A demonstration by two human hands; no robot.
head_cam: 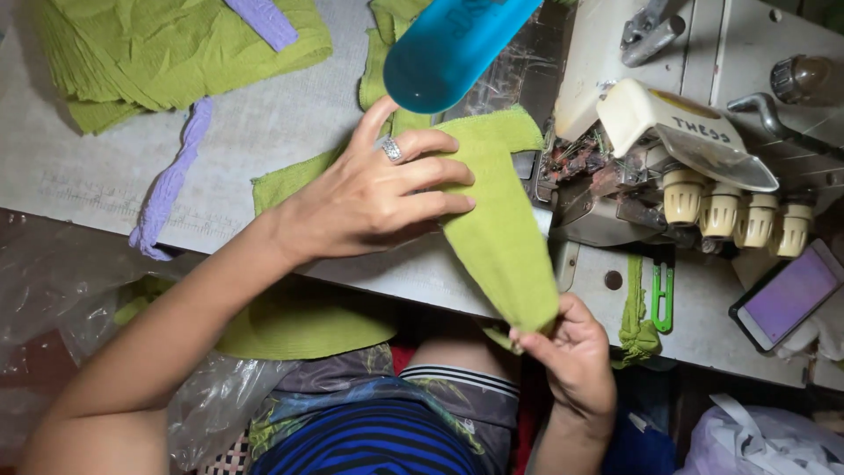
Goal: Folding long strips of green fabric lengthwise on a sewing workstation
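A folded piece of green ribbed fabric lies across the table edge, running from the sewing machine down toward my lap. My left hand, with a ring on one finger, presses flat on its upper part with fingers spread. Below the table edge, my right hand pinches the lower end of the same piece. The fabric's upper end sits next to the machine's needle area.
A stack of green fabric pieces with purple strips lies at the far left. A blue plastic object hangs above the table. A phone rests at the right; green snips and clear plastic bags are nearby.
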